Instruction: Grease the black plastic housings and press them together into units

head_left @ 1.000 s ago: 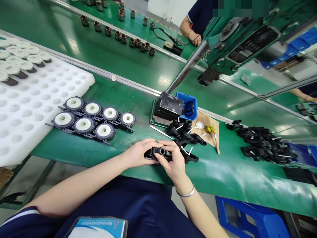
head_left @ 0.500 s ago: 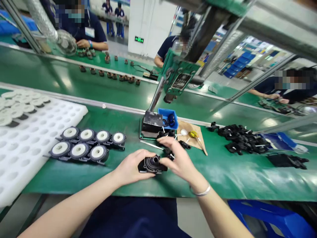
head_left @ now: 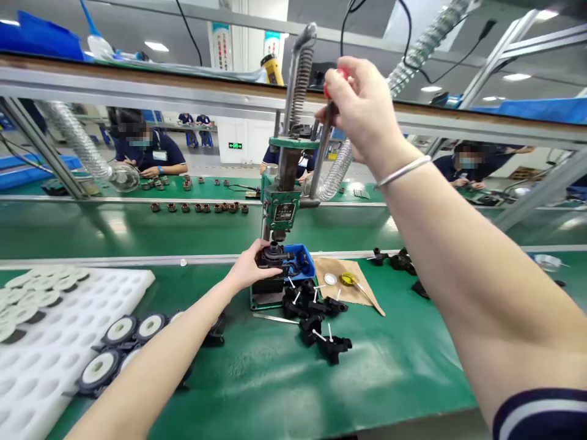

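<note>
The left hand (head_left: 252,267) is clamped on a black part (head_left: 274,253), thumb on the near side, and holds it in the press (head_left: 283,211), right under the ram (head_left: 277,236) — whether the two touch, I cannot tell. The right hand (head_left: 364,104) is raised and closed around the red knob (head_left: 329,85) at the top of the press lever (head_left: 322,153). The hands are well apart.

The press stands close to the far edge of the desk (head_left: 389,366). Just right of its base (head_left: 268,299) is a blue box (head_left: 306,261) with black rings (head_left: 301,263) in it. A metal strip (head_left: 275,318) lies beside the base's near edge, and from there a loose group of black fittings (head_left: 312,327), white sticks (head_left: 329,333) poking up among them, spreads toward the desk's near edge.

Brown paper (head_left: 328,266) sits by the far edge, carrying a white disc (head_left: 329,279) and a yellow-ended stick (head_left: 351,279) whose handle reaches past the paper's near right corner. At the desk's left end is a foam tray (head_left: 147,278), pale rings (head_left: 32,299) along its left side. Beside its right edge are round parts (head_left: 120,329) — some hidden by the left forearm (head_left: 174,345).
</note>
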{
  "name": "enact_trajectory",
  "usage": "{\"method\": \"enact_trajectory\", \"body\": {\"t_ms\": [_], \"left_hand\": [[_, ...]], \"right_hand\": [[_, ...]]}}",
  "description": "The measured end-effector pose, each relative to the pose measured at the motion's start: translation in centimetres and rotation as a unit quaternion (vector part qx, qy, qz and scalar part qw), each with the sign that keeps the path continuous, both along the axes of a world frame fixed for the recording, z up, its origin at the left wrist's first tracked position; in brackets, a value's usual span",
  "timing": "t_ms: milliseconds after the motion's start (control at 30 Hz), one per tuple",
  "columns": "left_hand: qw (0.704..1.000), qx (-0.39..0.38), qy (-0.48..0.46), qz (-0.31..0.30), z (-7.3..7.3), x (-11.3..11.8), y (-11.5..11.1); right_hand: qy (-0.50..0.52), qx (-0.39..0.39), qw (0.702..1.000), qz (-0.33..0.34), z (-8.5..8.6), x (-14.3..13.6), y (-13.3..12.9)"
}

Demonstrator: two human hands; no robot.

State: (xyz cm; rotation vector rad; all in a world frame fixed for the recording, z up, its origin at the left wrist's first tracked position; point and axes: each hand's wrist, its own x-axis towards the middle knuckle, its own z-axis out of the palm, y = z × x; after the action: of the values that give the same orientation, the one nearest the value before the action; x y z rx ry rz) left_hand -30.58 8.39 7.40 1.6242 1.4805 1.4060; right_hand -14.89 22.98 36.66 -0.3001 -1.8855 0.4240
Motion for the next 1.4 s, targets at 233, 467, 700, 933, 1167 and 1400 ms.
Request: {"method": "enact_trajectory", "body": {"t_ms": [233, 467, 700, 933, 1167, 1400], "left_hand": [[1.0, -0.015, -0.004, -0.015, 0.0, -0.2, 1.3], [1.0, -0.026, 0.014, 0.003, -0.5, -0.5, 1.5], [0.999, -0.029, 0.031, 0.009, -0.4, -0.6, 1.5], [0.999, -0.029, 0.034, 0.004, -0.6, -0.9, 1.7], [0.999, -0.039, 0.036, 0.001, -0.1, -0.8, 1.6], [0.996, -0.064, 0.065, 0.019, 1.1, -1.1, 1.2]], "right_hand": [[0.17, 0.037, 0.98, 0.099, -5.5, 4.7, -7.2], [0.251, 0.062, 0.963, 0.081, -9.9, 5.5, -9.0], [0.316, 0.087, 0.943, 0.061, -11.1, 5.4, -9.1], [0.316, 0.1, 0.941, 0.071, -11.9, 5.6, -9.0], [0.224, 0.105, 0.964, 0.099, -10.7, 5.3, -8.9], [0.243, 0.11, 0.964, 0.003, -12.2, 5.4, -8.9]]}}
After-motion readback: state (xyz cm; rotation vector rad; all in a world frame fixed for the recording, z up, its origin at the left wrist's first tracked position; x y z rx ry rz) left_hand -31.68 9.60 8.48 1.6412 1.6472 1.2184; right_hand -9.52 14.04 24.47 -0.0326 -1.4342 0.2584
